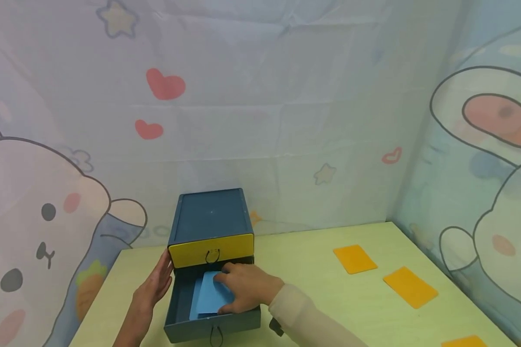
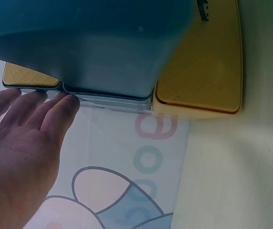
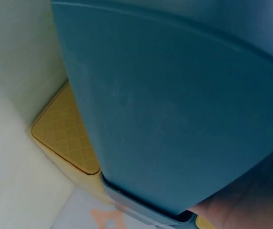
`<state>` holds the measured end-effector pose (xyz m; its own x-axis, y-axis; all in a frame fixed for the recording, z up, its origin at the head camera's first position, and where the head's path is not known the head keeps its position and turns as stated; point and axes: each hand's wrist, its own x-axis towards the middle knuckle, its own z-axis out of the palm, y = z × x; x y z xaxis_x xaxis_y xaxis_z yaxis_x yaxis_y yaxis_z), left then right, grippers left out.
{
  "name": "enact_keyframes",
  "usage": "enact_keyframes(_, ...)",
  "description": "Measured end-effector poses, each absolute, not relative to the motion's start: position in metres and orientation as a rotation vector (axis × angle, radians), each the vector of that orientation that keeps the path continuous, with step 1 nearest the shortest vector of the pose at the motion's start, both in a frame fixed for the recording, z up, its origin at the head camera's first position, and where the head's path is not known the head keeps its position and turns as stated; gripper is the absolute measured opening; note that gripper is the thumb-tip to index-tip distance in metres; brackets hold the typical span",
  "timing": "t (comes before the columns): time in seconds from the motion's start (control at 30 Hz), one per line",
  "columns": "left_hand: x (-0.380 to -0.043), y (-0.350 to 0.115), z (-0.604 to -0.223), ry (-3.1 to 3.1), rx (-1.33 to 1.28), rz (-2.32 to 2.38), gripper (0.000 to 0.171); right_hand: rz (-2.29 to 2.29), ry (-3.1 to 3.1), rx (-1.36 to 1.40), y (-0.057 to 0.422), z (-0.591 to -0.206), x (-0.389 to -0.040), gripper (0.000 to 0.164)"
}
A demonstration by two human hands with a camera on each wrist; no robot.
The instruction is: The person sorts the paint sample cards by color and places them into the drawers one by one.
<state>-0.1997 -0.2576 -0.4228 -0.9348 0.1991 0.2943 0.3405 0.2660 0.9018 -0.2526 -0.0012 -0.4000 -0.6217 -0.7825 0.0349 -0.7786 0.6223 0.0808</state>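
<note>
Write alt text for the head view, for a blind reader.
A person's right hand grips a light-blue card above another in the open lower drawer of a blue cabinet, while the left hand touches the cabinet's left side. Three orange cards lie to the right on a pale table.

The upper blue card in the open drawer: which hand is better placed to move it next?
Probably the right hand: it reaches into the open drawer and touches the upper blue card. The left hand is outside, against the side of the drawer unit, so it seems worse placed.
</note>
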Motion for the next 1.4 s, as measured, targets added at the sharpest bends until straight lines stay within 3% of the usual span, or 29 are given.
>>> enact_keyframes(1.4, -0.200, -0.259, -0.424, -2.412, -0.519, -1.765, 0.052, -0.409, -2.746, 1.198, -0.011, -0.420, -0.261, 0.070)
